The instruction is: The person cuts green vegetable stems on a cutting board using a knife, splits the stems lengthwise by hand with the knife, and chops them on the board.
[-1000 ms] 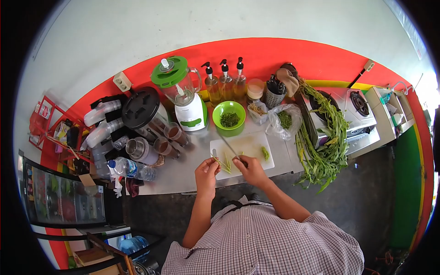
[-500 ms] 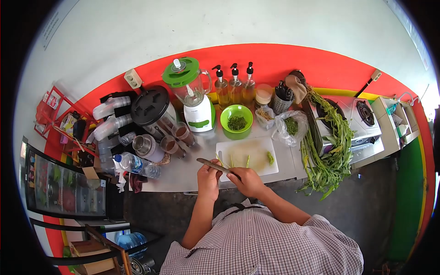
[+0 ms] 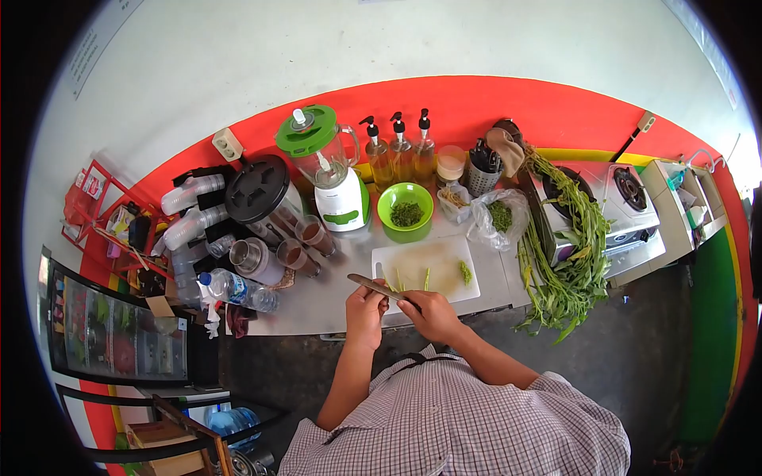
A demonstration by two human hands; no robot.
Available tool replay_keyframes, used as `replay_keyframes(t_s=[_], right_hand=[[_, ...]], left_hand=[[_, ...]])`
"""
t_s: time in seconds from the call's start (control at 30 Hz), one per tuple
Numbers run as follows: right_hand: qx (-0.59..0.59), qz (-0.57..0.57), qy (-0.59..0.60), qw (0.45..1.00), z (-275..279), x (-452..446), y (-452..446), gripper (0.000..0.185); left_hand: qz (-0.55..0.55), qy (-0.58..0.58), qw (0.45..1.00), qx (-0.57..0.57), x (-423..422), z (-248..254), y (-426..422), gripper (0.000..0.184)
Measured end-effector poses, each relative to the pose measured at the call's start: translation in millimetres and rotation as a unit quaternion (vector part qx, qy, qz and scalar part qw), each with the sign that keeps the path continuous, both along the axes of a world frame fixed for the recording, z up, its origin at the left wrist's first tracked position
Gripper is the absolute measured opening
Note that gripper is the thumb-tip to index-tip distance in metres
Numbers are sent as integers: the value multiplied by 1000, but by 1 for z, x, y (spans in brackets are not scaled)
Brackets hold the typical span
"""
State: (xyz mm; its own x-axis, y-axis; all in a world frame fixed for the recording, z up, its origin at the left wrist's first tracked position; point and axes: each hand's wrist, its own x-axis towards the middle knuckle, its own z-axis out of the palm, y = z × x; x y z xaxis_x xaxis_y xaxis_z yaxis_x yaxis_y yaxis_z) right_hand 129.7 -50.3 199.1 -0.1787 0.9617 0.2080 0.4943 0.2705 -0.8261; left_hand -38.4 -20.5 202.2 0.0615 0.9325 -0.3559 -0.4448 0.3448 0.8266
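My right hand point(image 3: 432, 316) is closed round the handle of a knife point(image 3: 368, 282), whose blade points left above the near edge of the white cutting board point(image 3: 439, 252). Close under the blade, my left hand point(image 3: 366, 319) has its fingers pinched together; what they hold is mostly hidden. A thin pale stem shows just past the blade, but I cannot tell if it is in my left hand. Several short green stems point(image 3: 426, 279) and a small green piece point(image 3: 465, 273) lie on the board. Behind it stands a green bowl point(image 3: 406, 235) with chopped greens point(image 3: 406, 213).
A blender point(image 3: 340, 205), pump bottles point(image 3: 401, 155) and a utensil holder point(image 3: 481, 179) line the wall. Right are a plastic bag point(image 3: 517, 213), long leafy stalks point(image 3: 583, 262) and a stove point(image 3: 635, 214). Glasses point(image 3: 295, 258) and a water bottle point(image 3: 238, 289) stand left.
My hands and the knife have shifted slightly right relative to the board. The camera view has moved a little; the grip on the knife is the same.
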Motion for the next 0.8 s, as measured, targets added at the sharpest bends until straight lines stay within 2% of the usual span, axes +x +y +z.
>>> replay_keyframes(t_s=[0.17,0.37,0.6,0.67,0.8], right_hand=[[-4,-4,9,1000,0,0,-4,28],[-32,-11,13,999,2,3,-1,27],[-20,25,48,998,0,5,3,25],[-7,29,53,998,-3,4,4,27],[-87,32,66,993,7,2,8,42]], left_hand=[[-9,6,1000,-10,1,0,-3,19],[-26,35,999,-28,6,9,-14,11],[-47,42,998,-20,5,6,-13,9],[-48,50,997,-17,6,5,-13,10],[-50,75,996,4,5,0,-12,12]])
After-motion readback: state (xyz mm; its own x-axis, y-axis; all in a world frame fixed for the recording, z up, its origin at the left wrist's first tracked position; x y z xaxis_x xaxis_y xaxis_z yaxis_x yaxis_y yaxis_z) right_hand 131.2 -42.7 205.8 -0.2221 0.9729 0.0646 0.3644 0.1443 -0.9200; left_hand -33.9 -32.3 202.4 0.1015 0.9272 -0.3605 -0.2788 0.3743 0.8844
